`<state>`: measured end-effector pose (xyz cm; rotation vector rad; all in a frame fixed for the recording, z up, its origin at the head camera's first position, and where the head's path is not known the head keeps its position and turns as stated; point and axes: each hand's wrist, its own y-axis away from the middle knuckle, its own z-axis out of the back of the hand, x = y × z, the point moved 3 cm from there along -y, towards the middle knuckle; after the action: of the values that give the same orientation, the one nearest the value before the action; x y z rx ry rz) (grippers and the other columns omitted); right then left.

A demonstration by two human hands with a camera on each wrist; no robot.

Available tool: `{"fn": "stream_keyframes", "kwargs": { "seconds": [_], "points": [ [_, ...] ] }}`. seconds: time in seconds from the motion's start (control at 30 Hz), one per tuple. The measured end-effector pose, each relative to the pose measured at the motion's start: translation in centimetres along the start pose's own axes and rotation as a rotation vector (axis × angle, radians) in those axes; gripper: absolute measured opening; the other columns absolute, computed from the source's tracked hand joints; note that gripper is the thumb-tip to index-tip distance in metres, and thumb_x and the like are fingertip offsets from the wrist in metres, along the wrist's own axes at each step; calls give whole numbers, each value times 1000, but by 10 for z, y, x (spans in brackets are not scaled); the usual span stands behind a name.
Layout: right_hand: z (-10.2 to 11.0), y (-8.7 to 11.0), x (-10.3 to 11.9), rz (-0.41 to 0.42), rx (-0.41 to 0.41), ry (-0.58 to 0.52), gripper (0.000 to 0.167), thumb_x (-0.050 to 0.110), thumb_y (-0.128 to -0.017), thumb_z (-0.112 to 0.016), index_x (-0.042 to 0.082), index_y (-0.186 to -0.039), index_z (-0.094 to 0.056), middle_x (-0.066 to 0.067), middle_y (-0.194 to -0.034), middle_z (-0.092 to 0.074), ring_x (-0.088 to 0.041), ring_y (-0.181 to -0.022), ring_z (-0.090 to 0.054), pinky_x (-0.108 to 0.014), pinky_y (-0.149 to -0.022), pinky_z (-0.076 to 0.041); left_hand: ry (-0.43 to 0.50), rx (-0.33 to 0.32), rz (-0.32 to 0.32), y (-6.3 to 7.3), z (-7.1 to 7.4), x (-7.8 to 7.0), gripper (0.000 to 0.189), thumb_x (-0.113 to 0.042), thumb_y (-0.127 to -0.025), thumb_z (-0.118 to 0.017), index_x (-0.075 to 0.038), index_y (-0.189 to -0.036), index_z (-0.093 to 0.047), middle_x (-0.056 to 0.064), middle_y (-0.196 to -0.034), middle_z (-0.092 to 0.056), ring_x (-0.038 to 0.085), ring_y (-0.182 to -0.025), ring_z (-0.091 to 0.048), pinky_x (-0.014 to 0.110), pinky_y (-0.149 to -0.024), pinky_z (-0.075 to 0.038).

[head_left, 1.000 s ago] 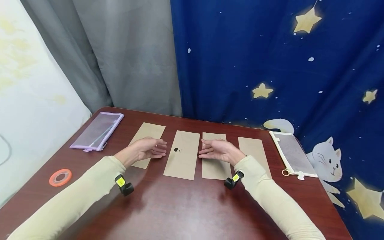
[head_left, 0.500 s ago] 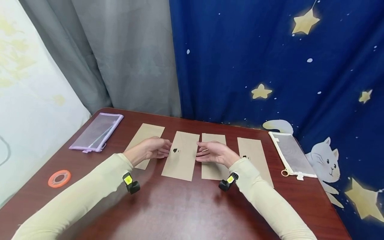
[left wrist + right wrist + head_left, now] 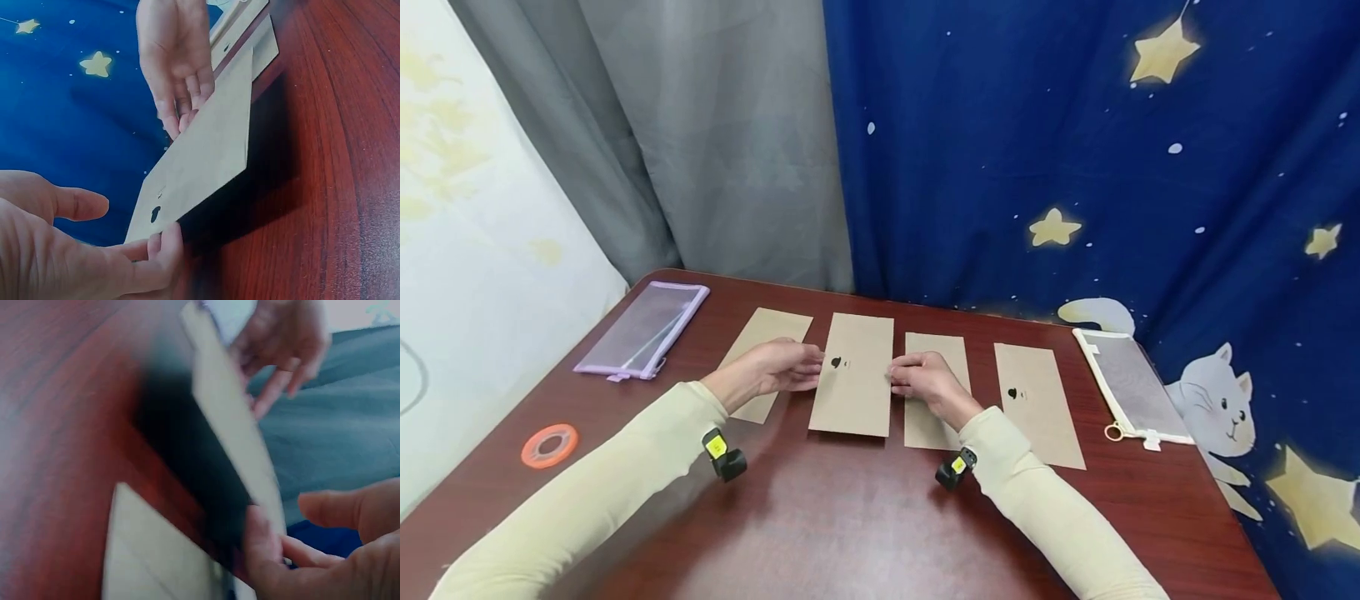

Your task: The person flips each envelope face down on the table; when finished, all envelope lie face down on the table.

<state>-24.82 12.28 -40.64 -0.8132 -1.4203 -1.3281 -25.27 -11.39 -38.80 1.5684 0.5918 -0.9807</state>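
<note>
Since both thumbs (image 3: 90,204) stood clear, the left hand (image 3: 778,365) and right hand (image 3: 927,382), loosely spread, supported the envelope (image 3: 855,396) with fingers (image 3: 170,249) at opposite edges, just above the table (image 3: 842,525), probably for balance.

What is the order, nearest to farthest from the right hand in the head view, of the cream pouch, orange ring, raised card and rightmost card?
1. Raised card, touching the right hand
2. Rightmost card, right of the hand
3. Cream pouch, farther right
4. Orange ring, far left
</note>
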Motion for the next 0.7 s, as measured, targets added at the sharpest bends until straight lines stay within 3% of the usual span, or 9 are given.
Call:
{"fn": "stream_keyframes", "kwargs": {
  "seconds": [0.13,0.27,0.47,0.57,0.7],
  "points": [
    [-1,-1,-4,59,-116,-40,28,-4,-93,-65,-11,-120,-65,-6,-92,-69,-6,-73,-65,-33,-85,-63,20,38,-8,3,2,-3,50,-15,-108,-33,10,-152,-31,28,-152,-36,30,-133,-47,38,-117,-44],
    [1,-1,-4,62,-158,-123,29,-4,-91,-68,-9,-120,-67,-2,-90,-72,-4,-75,-66,-31,-87,-62,53,57,-22,3,5,-5,50,-15,-108,-34,11,-151,-33,28,-152,-38,30,-131,-50,38,-115,-46],
    [4,3,-4,44,-129,-252,35,-5,-93,-66,-7,-127,-65,-6,-107,-72,-7,-91,-68,-20,-80,-60,69,53,-91,2,10,-10,46,-8,-106,-43,13,-146,-40,18,-125,-58,17,-99,-64,30,-95,-59],
    [3,5,-5,40,-104,-274,37,-5,-93,-65,-7,-130,-63,-8,-112,-71,-7,-93,-68,-18,-79,-59,62,19,-127,2,12,-14,43,-4,-104,-49,14,-142,-46,11,-104,-66,12,-86,-67,26,-86,-62],
    [1,7,-4,58,-95,-281,37,-6,-93,-65,-7,-130,-63,-7,-111,-71,-7,-94,-68,-19,-80,-59,10,-29,-172,4,12,-20,36,-1,-99,-57,14,-132,-56,3,-85,-69,9,-76,-69,26,-83,-63]
  ]
}}
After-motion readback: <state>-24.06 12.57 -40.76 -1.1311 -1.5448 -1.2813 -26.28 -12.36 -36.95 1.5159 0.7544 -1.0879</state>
